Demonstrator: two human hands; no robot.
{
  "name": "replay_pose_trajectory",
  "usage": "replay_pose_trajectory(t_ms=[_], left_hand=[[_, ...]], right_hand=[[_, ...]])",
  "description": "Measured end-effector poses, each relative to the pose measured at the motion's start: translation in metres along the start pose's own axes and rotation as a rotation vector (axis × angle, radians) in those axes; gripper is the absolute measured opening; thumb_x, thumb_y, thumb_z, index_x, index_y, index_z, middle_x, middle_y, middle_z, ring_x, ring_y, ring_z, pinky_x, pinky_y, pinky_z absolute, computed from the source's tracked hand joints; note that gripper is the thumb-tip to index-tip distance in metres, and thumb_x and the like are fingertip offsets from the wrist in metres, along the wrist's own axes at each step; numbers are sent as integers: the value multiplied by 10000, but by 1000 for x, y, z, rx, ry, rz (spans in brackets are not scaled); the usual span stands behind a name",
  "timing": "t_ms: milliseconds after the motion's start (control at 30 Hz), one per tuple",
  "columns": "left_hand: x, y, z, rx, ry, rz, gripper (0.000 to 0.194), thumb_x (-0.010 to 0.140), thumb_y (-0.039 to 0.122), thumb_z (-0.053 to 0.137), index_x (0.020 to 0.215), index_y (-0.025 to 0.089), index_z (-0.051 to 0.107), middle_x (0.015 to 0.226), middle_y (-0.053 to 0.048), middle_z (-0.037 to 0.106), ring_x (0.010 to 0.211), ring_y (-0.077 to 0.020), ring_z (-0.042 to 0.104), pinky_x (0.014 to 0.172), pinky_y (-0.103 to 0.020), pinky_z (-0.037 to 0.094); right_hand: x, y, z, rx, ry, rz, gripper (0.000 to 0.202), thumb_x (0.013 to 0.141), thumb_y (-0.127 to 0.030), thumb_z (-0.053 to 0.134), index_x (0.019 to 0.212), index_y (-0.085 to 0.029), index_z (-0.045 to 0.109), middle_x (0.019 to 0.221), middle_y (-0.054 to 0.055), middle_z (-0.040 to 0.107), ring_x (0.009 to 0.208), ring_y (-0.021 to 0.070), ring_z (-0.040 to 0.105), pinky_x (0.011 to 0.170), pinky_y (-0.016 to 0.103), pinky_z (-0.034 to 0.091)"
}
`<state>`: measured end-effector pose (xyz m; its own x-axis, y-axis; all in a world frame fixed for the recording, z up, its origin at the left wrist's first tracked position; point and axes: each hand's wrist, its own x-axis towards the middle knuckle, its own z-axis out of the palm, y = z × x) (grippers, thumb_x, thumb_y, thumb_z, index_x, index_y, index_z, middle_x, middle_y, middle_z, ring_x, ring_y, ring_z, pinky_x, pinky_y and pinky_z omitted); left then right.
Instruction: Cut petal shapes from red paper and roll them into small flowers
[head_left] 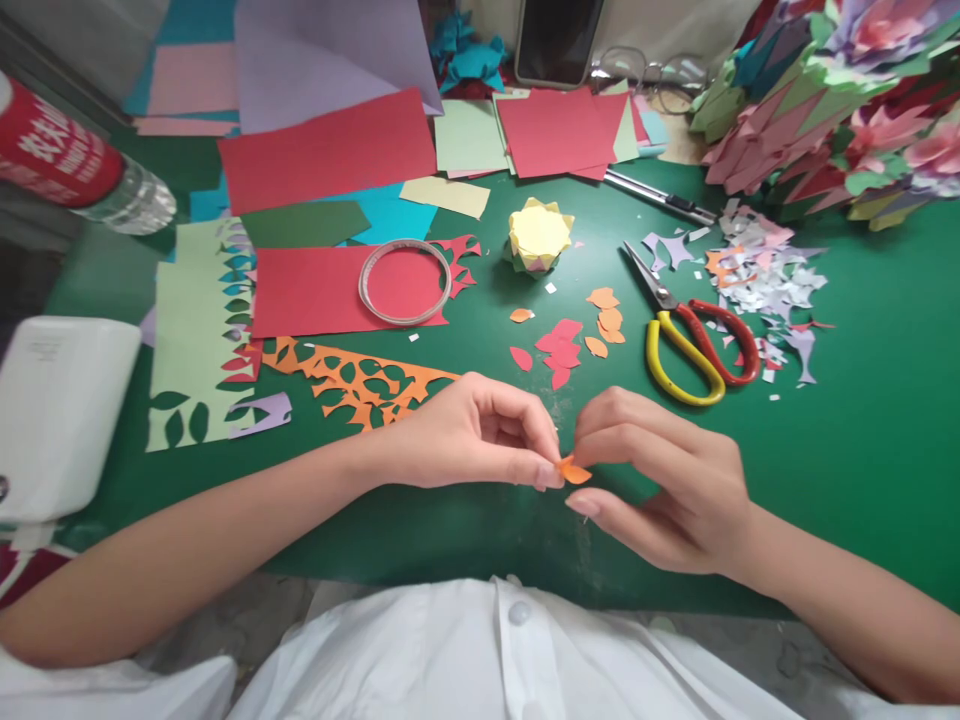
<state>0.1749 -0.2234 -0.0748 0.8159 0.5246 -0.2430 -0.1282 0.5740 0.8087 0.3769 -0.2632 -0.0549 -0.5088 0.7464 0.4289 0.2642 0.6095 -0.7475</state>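
My left hand (pixel 487 435) pinches a small orange paper piece (pixel 576 471) between thumb and fingertips, low over the green table. Close by on the right, my right hand (pixel 667 480) has its thumb and index finger apart, the index fingertip at the orange piece's upper edge. Beyond the hands lie pink-red paper petals (pixel 562 350) and orange paper petals (pixel 609 320). Scissors (pixel 686 345) with one yellow and one red handle rest to their right, blades apart. A yellow paper flower (pixel 540 237) stands farther back.
A tape roll (pixel 365 290) lies on red paper (pixel 300 292). Cut orange paper (pixel 367 385) is near my left forearm. Paper scraps (pixel 772 270) and folded paper flowers (pixel 795 130) are at right. A bottle (pixel 67 150) and white device (pixel 64 415) are at left.
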Motion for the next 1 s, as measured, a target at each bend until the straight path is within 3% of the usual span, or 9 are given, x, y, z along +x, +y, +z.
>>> replay_pose_trajectory(t_ms=[167,367,600,1000], left_hand=[[1,-2,0,52,62,-1,55,730,111,777,744,157,750,725,-1,695,680,-84,656,646,-172,539],[3,-1,-1,77,124,20,86,718,100,784,746,182,780,703,8,716,633,-75,651,608,-159,537],[3,-2,1,43,199,11,122,713,92,788,736,211,794,673,20,738,602,-65,658,555,-134,516],[4,-2,0,-78,174,16,120,732,96,784,744,215,785,654,49,735,588,-39,657,541,-104,518]], right_hand=[[-2,-2,3,-2,8,35,78,854,-61,570,859,-139,577,712,50,587,645,147,522,562,291,475],[-2,0,1,-104,24,-24,139,831,-3,559,873,-135,565,726,56,567,663,154,513,565,299,462],[-3,2,0,-133,32,6,159,840,-5,554,886,-157,555,735,48,553,658,149,521,560,293,467],[-2,2,-2,-79,32,65,131,869,-54,529,925,-171,551,751,41,584,660,147,533,571,290,470]])
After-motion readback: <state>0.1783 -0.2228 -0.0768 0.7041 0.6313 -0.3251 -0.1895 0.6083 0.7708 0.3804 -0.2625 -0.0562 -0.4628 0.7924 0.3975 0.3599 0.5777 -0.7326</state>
